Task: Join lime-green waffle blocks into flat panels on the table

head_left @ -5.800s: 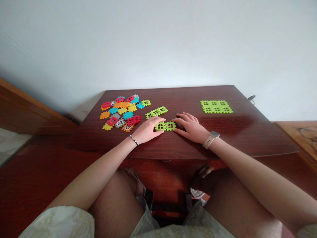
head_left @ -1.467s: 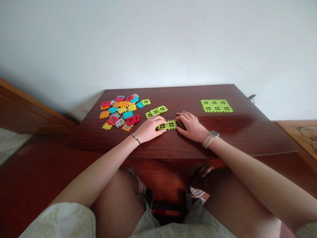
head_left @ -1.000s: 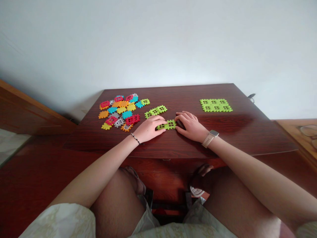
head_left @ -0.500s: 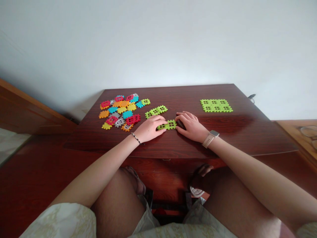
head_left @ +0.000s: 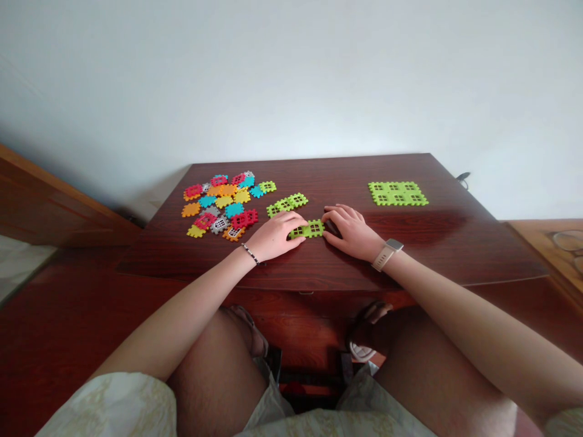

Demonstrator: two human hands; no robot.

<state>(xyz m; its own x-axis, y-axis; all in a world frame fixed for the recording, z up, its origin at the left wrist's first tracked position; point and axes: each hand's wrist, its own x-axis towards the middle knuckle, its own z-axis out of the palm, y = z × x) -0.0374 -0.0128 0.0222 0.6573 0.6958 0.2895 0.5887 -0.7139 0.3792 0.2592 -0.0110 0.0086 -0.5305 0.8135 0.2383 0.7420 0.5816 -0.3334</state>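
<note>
Two joined green window tiles (head_left: 309,229) lie flat on the dark wooden table (head_left: 410,243) between my hands. My left hand (head_left: 274,235) grips their left end, fingers curled over the tile. My right hand (head_left: 350,230) presses against their right end with fingers bent. Just behind them lies a second strip of green tiles (head_left: 287,205), untouched.
A heap of loose tiles in red, orange, yellow, blue and grey (head_left: 221,203) lies at the table's back left. An assembled green tile panel (head_left: 398,193) rests at the back right. A pair of glasses (head_left: 567,243) sits on a lighter surface to the right.
Over the last seconds both hands have closed in on the green pair, which looks slightly shorter and shifted right. In the last half second nothing visibly moves.
</note>
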